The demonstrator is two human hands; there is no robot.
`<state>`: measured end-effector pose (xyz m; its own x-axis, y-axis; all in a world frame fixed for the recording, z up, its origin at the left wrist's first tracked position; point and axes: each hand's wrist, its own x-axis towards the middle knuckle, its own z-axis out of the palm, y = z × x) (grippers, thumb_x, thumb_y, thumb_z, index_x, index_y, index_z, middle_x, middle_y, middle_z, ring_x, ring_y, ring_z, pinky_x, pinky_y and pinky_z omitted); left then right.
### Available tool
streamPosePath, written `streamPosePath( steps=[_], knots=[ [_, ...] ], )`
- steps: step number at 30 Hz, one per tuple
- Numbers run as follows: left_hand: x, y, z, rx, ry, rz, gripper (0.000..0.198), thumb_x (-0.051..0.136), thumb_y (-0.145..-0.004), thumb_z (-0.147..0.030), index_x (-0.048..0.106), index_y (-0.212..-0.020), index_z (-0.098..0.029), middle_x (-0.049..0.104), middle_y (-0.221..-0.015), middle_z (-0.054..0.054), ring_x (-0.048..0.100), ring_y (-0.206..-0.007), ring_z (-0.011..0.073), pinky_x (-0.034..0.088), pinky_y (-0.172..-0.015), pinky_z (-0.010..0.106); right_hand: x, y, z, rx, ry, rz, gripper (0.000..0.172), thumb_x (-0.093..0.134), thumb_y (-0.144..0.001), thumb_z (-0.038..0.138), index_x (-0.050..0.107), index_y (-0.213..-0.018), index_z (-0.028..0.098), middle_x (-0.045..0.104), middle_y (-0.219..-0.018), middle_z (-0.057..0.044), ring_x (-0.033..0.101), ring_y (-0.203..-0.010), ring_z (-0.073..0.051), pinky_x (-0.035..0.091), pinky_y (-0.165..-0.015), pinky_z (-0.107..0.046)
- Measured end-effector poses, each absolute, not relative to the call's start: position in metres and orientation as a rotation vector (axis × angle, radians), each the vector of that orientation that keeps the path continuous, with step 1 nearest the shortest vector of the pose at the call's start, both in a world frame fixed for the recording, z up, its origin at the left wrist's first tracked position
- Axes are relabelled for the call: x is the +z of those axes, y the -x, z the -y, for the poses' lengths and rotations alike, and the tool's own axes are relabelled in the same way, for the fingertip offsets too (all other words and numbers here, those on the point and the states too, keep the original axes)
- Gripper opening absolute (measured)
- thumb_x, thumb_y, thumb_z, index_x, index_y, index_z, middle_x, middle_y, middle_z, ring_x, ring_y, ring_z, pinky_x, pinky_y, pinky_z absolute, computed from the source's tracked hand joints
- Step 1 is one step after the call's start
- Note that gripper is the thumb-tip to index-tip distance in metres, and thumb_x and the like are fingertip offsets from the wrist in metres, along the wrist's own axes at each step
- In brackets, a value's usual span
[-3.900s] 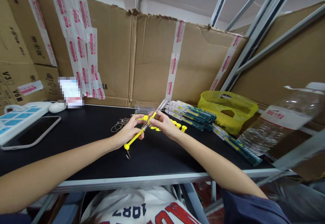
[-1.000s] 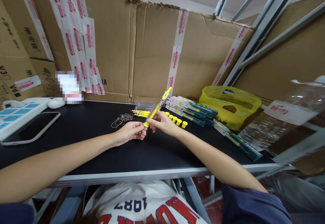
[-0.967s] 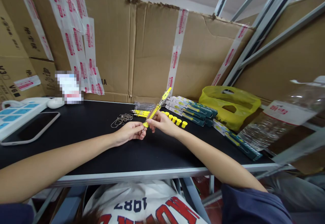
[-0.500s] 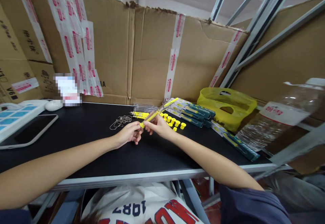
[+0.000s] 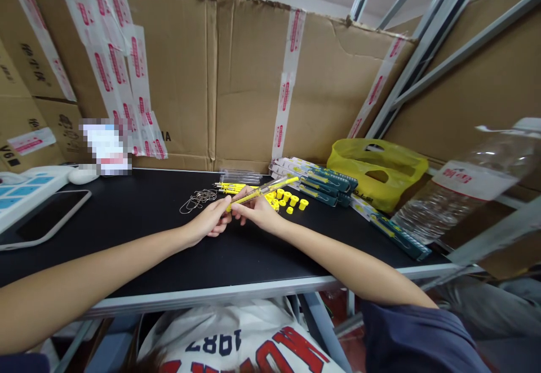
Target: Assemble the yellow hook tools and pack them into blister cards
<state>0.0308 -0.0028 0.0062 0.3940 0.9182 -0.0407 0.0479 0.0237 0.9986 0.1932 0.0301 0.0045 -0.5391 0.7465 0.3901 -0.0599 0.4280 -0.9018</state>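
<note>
A clear tube with yellow parts inside and a yellow end slants up to the right between my hands. My left hand pinches its lower yellow end. Around the tube's lower part the fingers of my right hand are closed. Just beyond them lie several small yellow caps on the black table. Thin yellow rods with metal tips lie behind my left hand, beside a tangle of bent metal wire hooks. Clear empty-looking tubes rest farther back.
Flat green and white printed boxes are stacked at the back right; another box lies nearer. A yellow plastic bag and a large clear bottle stand at the right. On the left are a phone and a white power strip. Cardboard walls the back.
The tube has tilted lower, its far end now pointing more to the right. My left thumb now covers more of its lower end. The camera view has shifted slightly.
</note>
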Motion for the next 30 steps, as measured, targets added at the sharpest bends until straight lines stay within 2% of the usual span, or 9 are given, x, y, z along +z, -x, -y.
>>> streamPosePath(
  steps=[6, 11, 15, 17, 19, 22, 25, 30],
  knots=[
    [0.009, -0.032, 0.004, 0.775, -1.391, -0.954, 0.048, 0.041, -0.084, -0.066, 0.050, -0.082, -0.019, 0.028, -0.051, -0.009, 0.018, -0.032, 0.0020, 0.010, -0.031, 0.013, 0.008, -0.191, -0.028, 1.155, 0.619, 1.870, 0.038, 0.072, -0.070, 0.048, 0.057, -0.082, 0.016, 0.060, -0.067, 0.001, 0.053, -0.054, -0.010, 0.047, -0.045, -0.020],
    [0.005, -0.029, 0.001, 0.872, -1.372, -0.804, 0.044, 0.045, -0.086, -0.061, 0.053, -0.099, -0.020, 0.036, -0.054, -0.008, 0.031, -0.032, 0.0043, 0.015, -0.031, 0.013, 0.006, -0.190, -0.030, 1.061, 0.686, 1.920, 0.038, 0.070, -0.072, 0.050, 0.058, -0.086, 0.017, 0.056, -0.066, 0.002, 0.048, -0.054, -0.010, 0.042, -0.045, -0.021],
    [0.007, -0.021, -0.008, 1.008, -1.317, -0.885, 0.043, 0.041, -0.088, -0.059, 0.047, -0.077, -0.018, 0.036, -0.051, -0.008, 0.033, -0.031, 0.0043, 0.021, -0.030, 0.014, 0.018, -0.209, -0.044, 1.048, 0.694, 2.165, 0.036, 0.073, -0.071, 0.043, 0.057, -0.089, 0.016, 0.056, -0.070, 0.002, 0.050, -0.059, -0.010, 0.044, -0.055, -0.022],
    [0.010, -0.014, -0.013, 1.107, -1.303, -0.947, 0.042, 0.041, -0.089, -0.057, 0.044, -0.072, -0.018, 0.037, -0.049, -0.008, 0.034, -0.031, 0.0047, 0.024, -0.030, 0.015, 0.031, -0.228, -0.055, 0.869, 0.736, 2.313, 0.031, 0.068, -0.075, 0.036, 0.059, -0.097, 0.015, 0.061, -0.077, 0.000, 0.055, -0.066, -0.011, 0.045, -0.063, -0.023],
    [0.013, -0.008, -0.019, 1.193, -1.287, -1.015, 0.042, 0.043, -0.089, -0.054, 0.041, -0.068, -0.018, 0.038, -0.047, -0.008, 0.035, -0.030, 0.0048, 0.025, -0.030, 0.015, 0.045, -0.250, -0.066, 0.443, 0.944, 2.372, 0.017, 0.061, -0.081, 0.028, 0.064, -0.089, 0.014, 0.062, -0.076, -0.002, 0.054, -0.067, -0.011, 0.041, -0.064, -0.023],
    [0.015, -0.003, -0.023, 1.252, -1.265, -1.060, 0.040, 0.039, -0.092, -0.048, 0.040, -0.065, -0.018, 0.037, -0.046, -0.007, 0.035, -0.030, 0.0049, 0.025, -0.030, 0.015, 0.059, -0.276, -0.078, -0.009, 1.226, 2.436, 0.013, 0.057, -0.081, 0.021, 0.067, -0.085, 0.014, 0.065, -0.081, -0.004, 0.054, -0.070, -0.012, 0.036, -0.063, -0.023],
    [0.015, -0.004, -0.023, 1.272, -1.220, -1.027, 0.040, 0.035, -0.093, -0.047, 0.039, -0.065, -0.018, 0.037, -0.046, -0.007, 0.035, -0.030, 0.0051, 0.025, -0.031, 0.016, 0.064, -0.288, -0.082, -0.105, 1.405, 2.550, 0.014, 0.058, -0.080, 0.023, 0.069, -0.084, 0.016, 0.068, -0.082, -0.004, 0.056, -0.071, -0.013, 0.034, -0.060, -0.022],
    [0.013, -0.005, -0.023, 1.261, -1.160, -1.001, 0.040, 0.033, -0.093, -0.044, 0.038, -0.063, -0.019, 0.036, -0.045, -0.007, 0.034, -0.030, 0.0056, 0.025, -0.031, 0.017, 0.070, -0.292, -0.072, -0.032, 1.420, 2.668, 0.015, 0.059, -0.079, 0.024, 0.069, -0.089, 0.018, 0.069, -0.081, -0.003, 0.058, -0.068, -0.013, 0.035, -0.057, -0.022]
  ],
)
